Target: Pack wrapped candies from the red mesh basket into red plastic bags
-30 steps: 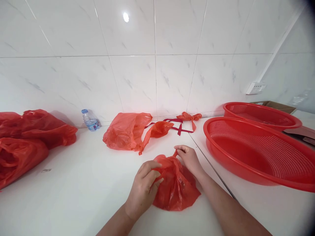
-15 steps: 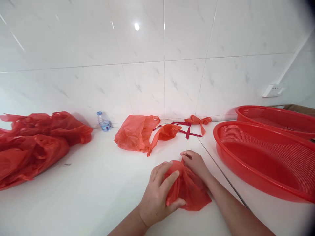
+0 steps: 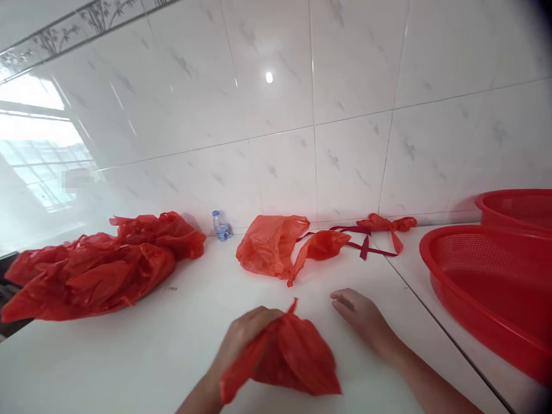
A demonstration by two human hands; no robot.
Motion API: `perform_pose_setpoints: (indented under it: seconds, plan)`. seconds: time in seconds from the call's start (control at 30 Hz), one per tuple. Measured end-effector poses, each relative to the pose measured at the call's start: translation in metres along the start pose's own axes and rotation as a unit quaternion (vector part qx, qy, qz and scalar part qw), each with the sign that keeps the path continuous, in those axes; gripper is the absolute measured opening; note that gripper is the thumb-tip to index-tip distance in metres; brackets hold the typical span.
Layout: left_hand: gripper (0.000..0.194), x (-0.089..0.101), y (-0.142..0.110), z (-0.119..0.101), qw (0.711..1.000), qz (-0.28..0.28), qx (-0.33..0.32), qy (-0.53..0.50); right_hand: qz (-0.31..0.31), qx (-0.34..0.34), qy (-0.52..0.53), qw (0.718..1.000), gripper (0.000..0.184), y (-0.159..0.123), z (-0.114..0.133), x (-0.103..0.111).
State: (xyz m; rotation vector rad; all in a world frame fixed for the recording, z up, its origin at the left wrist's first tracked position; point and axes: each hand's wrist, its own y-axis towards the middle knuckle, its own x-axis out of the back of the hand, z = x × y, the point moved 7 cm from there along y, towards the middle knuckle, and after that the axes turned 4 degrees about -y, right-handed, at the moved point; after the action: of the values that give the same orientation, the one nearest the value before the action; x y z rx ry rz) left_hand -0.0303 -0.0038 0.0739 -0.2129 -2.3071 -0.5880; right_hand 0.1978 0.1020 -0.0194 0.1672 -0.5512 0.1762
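Observation:
A crumpled red plastic bag [image 3: 297, 356] is in my left hand [image 3: 245, 339] at the front middle of the table. The hand is closed around the bag's left side, with part of its fingers hidden behind the film. A thin twisted end of the bag sticks up at its top. To the right, my right hand [image 3: 360, 313] is apart from the bag, its fingers loosely curved with a gap to the thumb and nothing between them. Beyond both hands lie a flattened red plastic bag [image 3: 265, 247] and a smaller red bag piece [image 3: 325, 246].
On the left is a large heap of red plastic bags [image 3: 112, 270]. A small water bottle [image 3: 222, 227] stands near the tiled wall [image 3: 284, 167]. Dark red ribbon [image 3: 364, 244] and a knotted red strip [image 3: 383, 223] lie at the back. Red plastic baskets [image 3: 457, 287] stand on the right.
My right hand has let go of the bag's top and moved off to the right. My left hand has shifted to the bag's left side and tilted it. The view has turned left.

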Motion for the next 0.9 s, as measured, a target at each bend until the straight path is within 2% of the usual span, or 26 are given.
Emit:
perform_pose_setpoints:
  seconds: [0.07, 0.13, 0.2, 0.27, 0.33, 0.37, 0.43, 0.6, 0.7, 0.8, 0.9]
  plan:
    - [0.026, 0.039, -0.012, 0.019, 0.997, -0.051, 0.063, 0.005, -0.003, 0.008, -0.026, 1.0, 0.022, -0.001, 0.004, -0.002]
    - [0.028, 0.08, -0.026, 0.043, 0.982, -0.13, 0.128, 0.042, -0.01, 0.019, -0.056, 0.998, 0.02, -0.001, 0.009, -0.003]
    - [0.033, 0.118, -0.041, 0.059, 0.955, -0.235, 0.131, 0.123, -0.02, 0.034, -0.089, 0.995, 0.02, -0.001, 0.014, -0.005]
    - [0.039, 0.142, -0.052, 0.067, 0.919, -0.312, 0.103, 0.218, -0.03, 0.055, -0.121, 0.991, 0.02, 0.0, 0.017, -0.007]
    - [0.05, 0.146, -0.054, 0.072, 0.886, -0.343, 0.076, 0.302, -0.035, 0.075, -0.152, 0.985, 0.02, 0.001, 0.02, -0.01]
    - [0.055, 0.14, -0.051, 0.074, 0.878, -0.34, 0.069, 0.331, -0.037, 0.082, -0.166, 0.982, 0.02, 0.001, 0.022, -0.012]
    - [0.055, 0.118, -0.037, 0.073, 0.882, -0.306, 0.047, 0.356, -0.041, 0.096, -0.19, 0.976, 0.02, 0.003, 0.024, -0.016]
    - [0.043, 0.023, 0.017, 0.046, 0.948, -0.156, -0.062, 0.27, -0.041, 0.126, -0.218, 0.967, 0.023, 0.005, 0.029, -0.024]
    - [0.043, -0.032, 0.054, 0.031, 0.973, -0.093, -0.071, 0.2, -0.044, 0.136, -0.216, 0.966, 0.022, 0.005, 0.03, -0.025]
    - [0.045, -0.069, 0.089, 0.031, 0.978, -0.114, -0.04, 0.17, -0.032, 0.144, -0.203, 0.968, 0.02, 0.004, 0.031, -0.025]
    - [0.051, -0.091, 0.112, 0.047, 0.973, -0.149, 0.032, 0.171, -0.012, 0.155, -0.186, 0.97, 0.022, 0.002, 0.031, -0.026]
